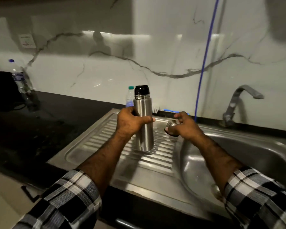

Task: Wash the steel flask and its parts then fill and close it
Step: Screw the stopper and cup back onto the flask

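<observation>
White marble-veined wall panel runs the whole back of the scene, with a switch plate at upper left and a blue cord hanging down it to the counter edge. Black countertop on the left, a dark bag at its far end, a clear plastic bottle with blue cap just beside the bag. Steel sink unit set into the counter: ribbed drainboard on the left, round basin on the right, grey tap at the back right, spout turned right. Both forearms reach in from below in checked sleeves. Steel flask is held upright above the drainboard, base just clear of the ribs, black inner stopper in its neck. Left hand wraps around the flask's middle, thumb across the front. Right hand holds the steel cap over the drainboard near the basin rim, fingers curled over its top, index finger lifted; the hand hides most of the cap. Behind the flask, partly blocked by it, a small plastic bottle with green cap stands at the wall. A blue-handled brush lies along the counter's back edge, partly behind the right hand.
</observation>
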`<state>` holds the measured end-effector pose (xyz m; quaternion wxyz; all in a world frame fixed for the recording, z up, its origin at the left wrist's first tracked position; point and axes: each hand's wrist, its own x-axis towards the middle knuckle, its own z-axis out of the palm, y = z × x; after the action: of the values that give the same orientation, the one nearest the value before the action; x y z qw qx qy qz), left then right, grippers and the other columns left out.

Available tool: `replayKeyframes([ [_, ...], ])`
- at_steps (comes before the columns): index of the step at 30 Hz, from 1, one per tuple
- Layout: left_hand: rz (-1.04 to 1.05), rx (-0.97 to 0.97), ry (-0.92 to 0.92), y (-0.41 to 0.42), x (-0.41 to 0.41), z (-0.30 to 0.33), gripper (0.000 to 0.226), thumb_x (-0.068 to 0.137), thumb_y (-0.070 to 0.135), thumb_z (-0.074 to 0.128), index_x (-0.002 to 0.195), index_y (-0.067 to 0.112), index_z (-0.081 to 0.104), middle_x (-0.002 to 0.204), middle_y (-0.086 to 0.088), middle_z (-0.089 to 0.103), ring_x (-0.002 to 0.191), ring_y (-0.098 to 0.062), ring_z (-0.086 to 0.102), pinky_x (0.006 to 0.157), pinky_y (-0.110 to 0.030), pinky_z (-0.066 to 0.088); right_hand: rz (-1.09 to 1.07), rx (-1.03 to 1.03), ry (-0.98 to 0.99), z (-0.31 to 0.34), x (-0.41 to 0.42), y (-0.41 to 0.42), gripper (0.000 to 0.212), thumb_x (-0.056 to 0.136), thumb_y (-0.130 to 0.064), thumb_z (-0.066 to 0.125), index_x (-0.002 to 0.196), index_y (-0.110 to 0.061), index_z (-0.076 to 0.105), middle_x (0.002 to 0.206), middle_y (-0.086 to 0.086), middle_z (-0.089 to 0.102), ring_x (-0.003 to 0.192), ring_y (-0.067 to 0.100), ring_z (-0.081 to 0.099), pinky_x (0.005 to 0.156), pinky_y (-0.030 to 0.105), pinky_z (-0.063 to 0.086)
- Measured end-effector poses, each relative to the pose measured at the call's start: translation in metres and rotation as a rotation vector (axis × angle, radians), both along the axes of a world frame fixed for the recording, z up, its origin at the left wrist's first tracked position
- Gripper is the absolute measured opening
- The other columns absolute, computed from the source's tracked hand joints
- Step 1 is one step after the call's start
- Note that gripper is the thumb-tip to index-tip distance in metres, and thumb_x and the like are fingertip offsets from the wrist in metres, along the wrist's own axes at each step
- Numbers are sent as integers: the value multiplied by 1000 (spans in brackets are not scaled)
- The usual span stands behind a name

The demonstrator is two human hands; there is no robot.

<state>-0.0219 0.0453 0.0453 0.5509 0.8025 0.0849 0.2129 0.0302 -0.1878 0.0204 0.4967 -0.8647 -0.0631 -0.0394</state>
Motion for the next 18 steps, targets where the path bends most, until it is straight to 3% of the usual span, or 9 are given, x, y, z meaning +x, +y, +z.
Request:
replayKeyframes([
  [2,-44,8,-3,-34,-1,2,53,51,42,103,90,27,71,88,6,78,81,-14,77,79,-42,67,-42,-7,3,0,-13,-38,56,69,-49,94,107,-16,70,90,4,76,79,21,74,77,40,64],
  [6,-140,24,4,-96,-4,5,62,40,51,100,89,22,75,81,6,78,77,-15,78,72,-39,67,-150,-248,-26,14,-51,-99,48,81,-62,80,80,-15,73,67,-4,74,64,12,71,61,30,56],
  [9,-190,39,-6,-132,-6,10,59,42,47,102,89,22,76,82,5,78,78,-16,77,71,-36,66,-262,-423,-140,37,-73,-132,43,84,-60,78,91,-19,68,85,-1,69,80,19,67,71,36,55],
  [14,-218,10,-26,-154,-17,20,64,52,38,104,107,19,77,93,4,79,84,-14,77,81,-39,67,-294,-336,-426,54,-91,-143,41,90,-49,73,120,-27,56,111,1,66,96,20,63,84,37,55],
  [18,-210,30,-32,-150,-21,21,74,54,41,104,117,17,74,101,2,78,90,-16,76,84,-42,66,-144,-514,-178,42,-98,-143,43,84,-40,82,122,-30,66,111,-3,69,104,21,66,88,41,60],
])
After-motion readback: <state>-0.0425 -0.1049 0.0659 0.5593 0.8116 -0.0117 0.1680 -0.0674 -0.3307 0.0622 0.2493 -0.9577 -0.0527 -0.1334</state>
